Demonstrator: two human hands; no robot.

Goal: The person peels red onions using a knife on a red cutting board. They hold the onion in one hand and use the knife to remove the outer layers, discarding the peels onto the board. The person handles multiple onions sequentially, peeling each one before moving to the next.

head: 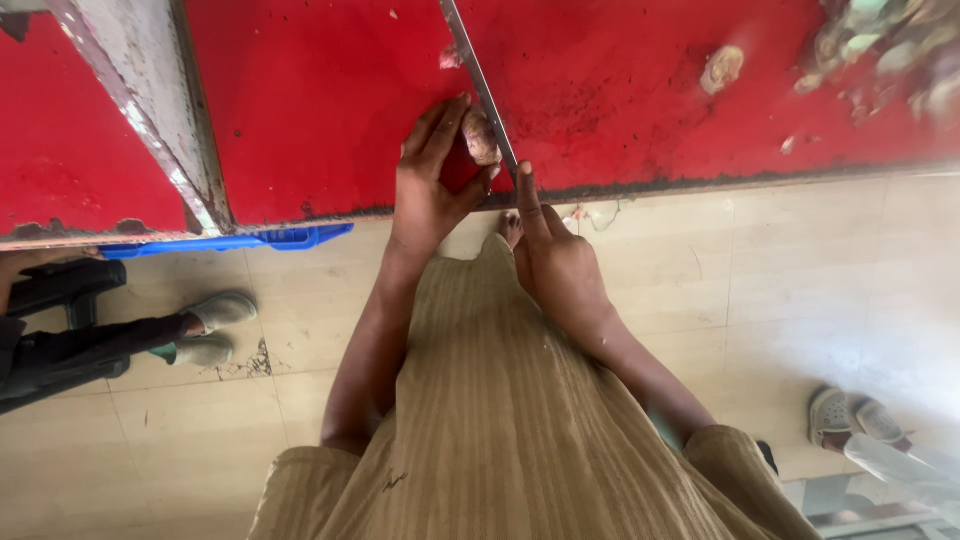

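Observation:
My left hand (pixel 428 185) rests on the red table (pixel 320 110) near its front edge and grips a small pale, knobbly piece (pixel 480 137) between fingers and thumb. My right hand (pixel 555 260) holds the handle of a long thin knife (pixel 478 80), index finger stretched along it. The blade lies across the red surface and touches the right side of the pale piece. My tan striped garment fills the lower middle of the view.
Pale peelings and scraps (pixel 880 50) lie at the table's far right, with one loose piece (pixel 722 68) nearby. A grey bar (pixel 160 110) crosses the table on the left. A blue tray edge (pixel 250 240) sticks out below. Other people's feet (pixel 215 330) (pixel 850 415) stand on the tiled floor.

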